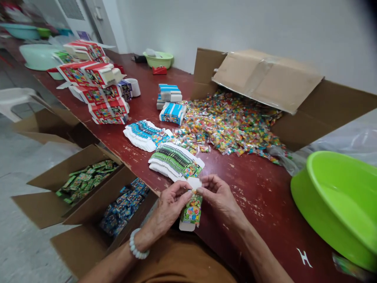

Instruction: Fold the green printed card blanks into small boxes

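Between my two hands is a small green candy box [192, 210], its white end flaps spread at top and bottom. My left hand [173, 202] pinches its upper left edge between thumb and fingers. On the upper right edge, my right hand [219, 194] grips the box near the white flap in the same way. Just beyond my hands lies a fanned stack of flat green boxes [176, 162]. A fanned stack of blue boxes [147, 135] sits farther left. Behind them spreads a heap of small wrapped candies [226, 124], spilling from a tipped cardboard carton [269, 76].
Bundled red boxes [97, 92] are piled at the table's left, with blue bundles [171, 104] nearer the middle. A bright green basin [332, 204] stands at right. Below the left table edge, open cartons hold green packs [88, 181] and blue packs [125, 206].
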Available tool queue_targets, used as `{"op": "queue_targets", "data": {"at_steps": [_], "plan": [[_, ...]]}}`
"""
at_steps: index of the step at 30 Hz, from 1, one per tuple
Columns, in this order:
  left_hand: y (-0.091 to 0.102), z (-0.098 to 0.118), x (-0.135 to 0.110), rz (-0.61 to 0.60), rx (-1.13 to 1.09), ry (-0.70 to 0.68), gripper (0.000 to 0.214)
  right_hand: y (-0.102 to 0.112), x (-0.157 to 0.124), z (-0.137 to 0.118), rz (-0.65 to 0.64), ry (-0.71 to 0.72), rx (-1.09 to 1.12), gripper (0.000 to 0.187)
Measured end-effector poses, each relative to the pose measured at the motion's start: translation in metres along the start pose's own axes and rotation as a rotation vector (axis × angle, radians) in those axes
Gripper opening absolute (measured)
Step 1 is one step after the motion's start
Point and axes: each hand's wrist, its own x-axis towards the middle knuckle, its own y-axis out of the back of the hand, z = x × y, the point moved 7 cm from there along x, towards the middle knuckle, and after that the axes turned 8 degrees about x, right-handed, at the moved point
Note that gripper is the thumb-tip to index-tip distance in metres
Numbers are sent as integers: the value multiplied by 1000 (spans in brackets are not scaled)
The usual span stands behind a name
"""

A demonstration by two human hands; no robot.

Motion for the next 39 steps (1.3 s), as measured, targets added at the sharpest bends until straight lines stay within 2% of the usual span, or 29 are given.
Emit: {"op": "queue_targets", "data": {"at_steps": [2, 4, 6, 8, 10, 11, 13, 16, 18, 21, 25, 29, 32, 35, 39], "plan": [[-2, 4, 0, -9, 20, -27, 25, -2, 0, -4, -37, 22, -56, 36], [-2, 7, 1, 14, -24, -33, 34, -5, -1, -11, -63, 108, -177, 25], [-3, 3, 1, 21, -115, 22, 48, -4, -3, -17, -35, 214, -243, 22], [-10, -4, 0, -58, -209, 129, 54, -3, -5, -18, 2, 252, -216, 20], [-19, -11, -2, -144, -277, 236, 51, -6, -6, -16, -18, 255, -236, 20], [-20, -14, -2, -150, -293, 265, 50, -9, -6, -16, -42, 254, -271, 21], [-18, -19, -1, -96, -287, 273, 51, -15, -5, -15, -91, 223, -303, 24], [-15, -21, 2, -34, -222, 261, 58, -20, -1, -9, -132, 63, -173, 27], [-15, -21, 4, -36, -173, 265, 63, -22, 3, -8, -142, -18, -118, 30], [-16, -17, 6, -70, -107, 258, 69, -21, 7, -12, -124, -52, -95, 31], [-14, -13, 7, -88, -44, 217, 72, -22, 7, -16, -120, -46, -60, 28], [-10, -10, 5, -77, -32, 192, 72, -30, 1, -20, -225, 50, -132, 25], [-11, -10, 5, -86, -48, 204, 77, -26, 0, -23, -168, 134, -251, 19], [-11, -8, 8, -92, -41, 194, 75, -23, 3, -25, -114, 136, -257, 17], [-8, -9, 10, -88, 23, 228, 76, -31, 2, -32, -191, 165, -267, 23]]}}
